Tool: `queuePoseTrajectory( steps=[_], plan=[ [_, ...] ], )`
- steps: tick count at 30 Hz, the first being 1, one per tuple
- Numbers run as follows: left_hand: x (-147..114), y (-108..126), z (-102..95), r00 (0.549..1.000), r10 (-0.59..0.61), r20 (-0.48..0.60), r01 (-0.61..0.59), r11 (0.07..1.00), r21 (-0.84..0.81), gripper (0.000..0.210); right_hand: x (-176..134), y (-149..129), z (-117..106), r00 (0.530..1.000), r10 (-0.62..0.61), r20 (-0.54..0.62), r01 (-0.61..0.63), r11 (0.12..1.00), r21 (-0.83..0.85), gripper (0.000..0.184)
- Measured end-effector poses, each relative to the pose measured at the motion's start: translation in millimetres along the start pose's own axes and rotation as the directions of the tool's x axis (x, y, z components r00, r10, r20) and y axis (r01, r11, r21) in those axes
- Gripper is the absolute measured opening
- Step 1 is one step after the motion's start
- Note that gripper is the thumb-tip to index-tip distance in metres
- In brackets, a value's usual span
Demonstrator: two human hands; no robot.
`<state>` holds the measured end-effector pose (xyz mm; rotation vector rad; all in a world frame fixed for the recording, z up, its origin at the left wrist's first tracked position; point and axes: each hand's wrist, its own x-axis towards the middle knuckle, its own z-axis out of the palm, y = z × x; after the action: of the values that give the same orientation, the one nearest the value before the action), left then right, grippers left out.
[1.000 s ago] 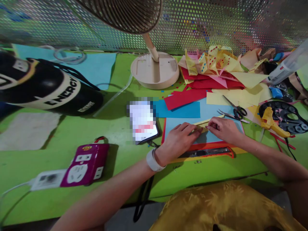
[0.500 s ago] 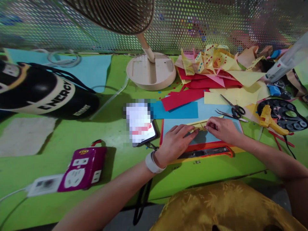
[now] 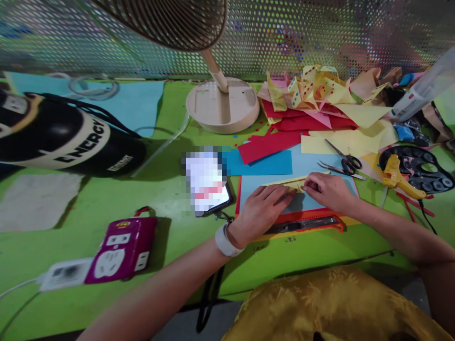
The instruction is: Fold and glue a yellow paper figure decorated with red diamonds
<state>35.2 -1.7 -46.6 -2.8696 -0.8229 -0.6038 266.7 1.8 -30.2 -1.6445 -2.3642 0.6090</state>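
A narrow piece of folded yellow paper [image 3: 297,183] lies between my two hands, above a light blue sheet [image 3: 302,204]. My left hand [image 3: 263,208] is closed on its left part, the fingers partly hiding it. At its right part, my right hand [image 3: 322,190] pinches the paper between thumb and curled fingers. Nearer to me, below both hands, rests a utility knife [image 3: 305,223] with an orange-edged body. Scissors [image 3: 350,163] and a pair of tweezers [image 3: 341,170] lie just beyond my right hand.
A phone [image 3: 209,182] lies left of the sheet. Behind stand a fan base [image 3: 223,106] and a heap of coloured paper [image 3: 313,102]. A yellow glue gun [image 3: 400,177] is at the right. Farther left are a black bottle [image 3: 81,137] and a purple power adapter [image 3: 124,246].
My left hand has shifted slightly left along the yellow paper, its fingers drawn closer together. My right hand stays almost in place, still pinching the paper.
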Motion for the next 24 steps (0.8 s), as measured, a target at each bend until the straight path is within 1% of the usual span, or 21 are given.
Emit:
queuePoseTrajectory(
  steps=[5,8,11,15,20,24],
  plan=[
    [0.0,2.2,-0.2,0.999,-0.021,0.041,0.020,0.999,0.037,0.029,-0.5,2.2,1.8,0.999,-0.031,-0.021,0.030,0.999,-0.012,0.016],
    [-1.3,1.8,-0.5,0.998,-0.024,0.066,0.023,1.000,0.016,0.030,-1.3,3.8,3.1,0.998,-0.052,-0.033,0.052,0.999,-0.012,0.014],
    [-2.5,1.2,-0.9,0.996,-0.028,0.080,0.030,0.999,-0.026,0.032,-3.0,5.7,4.6,0.993,-0.107,-0.060,0.105,0.994,-0.022,0.016],
    [-3.2,0.7,-1.2,0.997,-0.025,0.078,0.028,0.999,-0.035,0.033,-4.9,7.9,6.0,0.980,-0.181,-0.083,0.178,0.983,-0.041,0.023],
    [-2.7,0.7,-1.1,0.997,-0.027,0.072,0.029,0.999,-0.028,0.033,-4.9,8.9,6.6,0.980,-0.184,-0.080,0.181,0.982,-0.052,0.025],
    [-2.9,0.1,-0.1,0.998,-0.029,0.057,0.030,0.999,-0.023,0.032,-4.7,9.9,5.5,0.976,-0.203,-0.081,0.197,0.977,-0.078,0.022]
  ],
)
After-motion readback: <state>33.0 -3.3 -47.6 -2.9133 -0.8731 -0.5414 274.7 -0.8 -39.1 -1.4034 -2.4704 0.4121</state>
